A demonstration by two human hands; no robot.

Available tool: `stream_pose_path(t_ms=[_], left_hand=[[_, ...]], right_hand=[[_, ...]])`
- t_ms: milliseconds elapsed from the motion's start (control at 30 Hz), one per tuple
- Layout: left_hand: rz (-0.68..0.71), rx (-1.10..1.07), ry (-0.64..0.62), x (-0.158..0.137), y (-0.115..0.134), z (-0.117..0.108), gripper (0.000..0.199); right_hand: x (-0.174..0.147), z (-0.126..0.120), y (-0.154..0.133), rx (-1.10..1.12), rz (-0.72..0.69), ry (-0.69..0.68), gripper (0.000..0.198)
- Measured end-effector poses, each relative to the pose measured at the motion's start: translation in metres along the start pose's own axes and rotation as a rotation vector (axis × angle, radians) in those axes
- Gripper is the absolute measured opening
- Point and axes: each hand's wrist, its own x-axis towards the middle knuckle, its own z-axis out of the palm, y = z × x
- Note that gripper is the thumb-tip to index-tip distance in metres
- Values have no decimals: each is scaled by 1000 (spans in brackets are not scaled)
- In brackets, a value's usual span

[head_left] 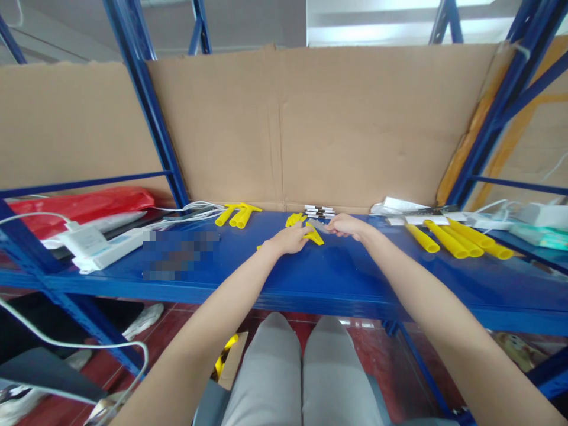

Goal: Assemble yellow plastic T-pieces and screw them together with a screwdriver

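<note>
My left hand (290, 239) is closed around a yellow plastic piece (315, 235) whose flared end sticks out to the right, just above the blue shelf (337, 278). My right hand (345, 226) pinches a thin, flat grey piece (318, 225), which reaches left to the yellow piece; whether the two touch, I cannot tell. Behind my left hand lie more small yellow parts (295, 219), partly hidden by it. Several black-and-white strips (320, 212) lie stacked at the back, beyond my hands.
Yellow T-ended tubes (237, 216) lie at the back left. Several larger yellow tubes (448, 239) rest on the right. A white power strip (110, 248), cables (195, 211) and a red bag (89, 204) occupy the left. A cardboard panel (355, 124) closes off the back.
</note>
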Motion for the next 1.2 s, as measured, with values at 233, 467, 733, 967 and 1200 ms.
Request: stream_pose_path(t_ms=[233, 467, 733, 967, 1200], left_hand=[[-6, 7, 21, 0, 0, 0, 46], [-11, -7, 39, -1, 1, 0, 51], [-4, 12, 24, -2, 2, -2, 49], [37, -5, 22, -1, 1, -3, 48], [54, -32, 26, 2, 0, -1, 47]], right_hand=[[1, 6, 4, 55, 101, -220, 25], [-1, 5, 7, 84, 137, -291, 26], [-2, 5, 8, 48, 99, -367, 24], [-3, 3, 9, 27, 67, -417, 21], [4, 8, 13, 152, 31, -353, 19]])
